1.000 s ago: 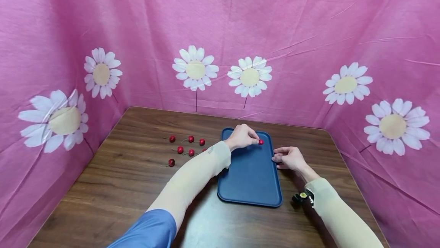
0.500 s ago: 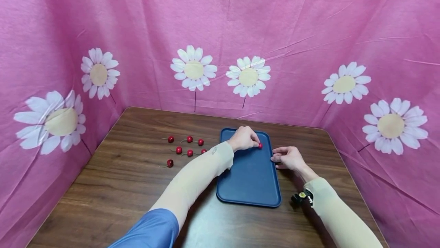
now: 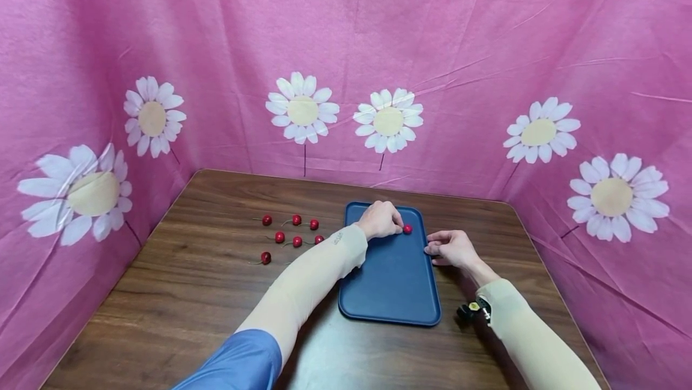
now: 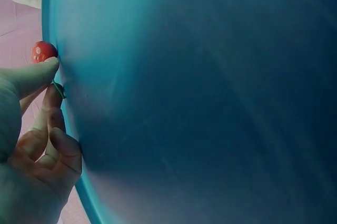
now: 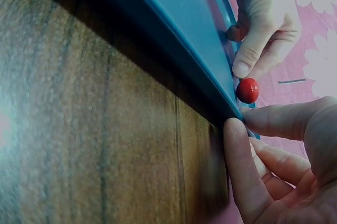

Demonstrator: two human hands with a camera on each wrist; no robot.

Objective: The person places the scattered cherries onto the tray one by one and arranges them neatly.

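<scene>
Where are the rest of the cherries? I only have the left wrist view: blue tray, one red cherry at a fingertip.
Observer: Six more cherries lie on the wooden table, left of the blue tray, outside it.
Operator: Is the right hand doing anything?
Observer: The right hand rests at the tray's right rim; the right wrist view shows its thumb against the edge.
Operator: Is that one cherry inside the tray?
Observer: Yes, the cherry sits in the tray's far part, at the left hand's fingertips.

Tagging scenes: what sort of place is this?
Likely a staged recording booth, not a home: pink daisy cloth walls in a wooden table that holds only a blue tray and cherries.
</scene>
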